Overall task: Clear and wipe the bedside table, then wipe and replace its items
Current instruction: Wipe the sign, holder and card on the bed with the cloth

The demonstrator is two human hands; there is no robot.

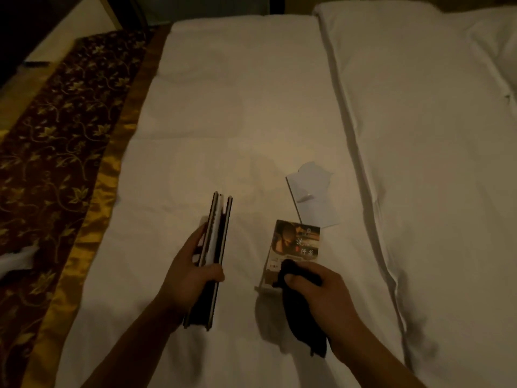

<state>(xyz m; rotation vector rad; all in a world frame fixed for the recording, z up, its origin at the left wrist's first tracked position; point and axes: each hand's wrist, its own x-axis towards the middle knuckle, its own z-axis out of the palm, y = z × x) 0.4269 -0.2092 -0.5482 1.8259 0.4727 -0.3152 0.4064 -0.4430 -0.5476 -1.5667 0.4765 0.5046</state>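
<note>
A dark cloth (303, 312) is gripped in the right hand (321, 292), fingers curled tight around it, with its loose end hanging down below the wrist. The bunched top of the cloth is pressed against the lower edge of a printed card in a clear stand (293, 247), which lies on the white bed sheet (223, 121) directly ahead of that hand; Chinese characters and a brownish picture can be seen on the card's face. The left hand (193, 273) is closed on a dark folder (212, 253) held edge-up, thumb across the near side and fingers wrapped behind it, so that white pages are seen between its covers. The folder's lower end reaches down past the left wrist, and its upper end points away from the person. The two hands are held apart, with bare sheet between them.

Beyond the right hand, just past the card stand, a white paper sheet (313, 194) with a torn top corner is seen lying on the bed, a thin dark edge along its left side. Far to the left of the left hand, a dark red bed runner (56, 135) with gold leaf pattern and a gold border is laid across the bed. To the right of the right hand, a folded white duvet (419, 135) is spread along the bed
</note>
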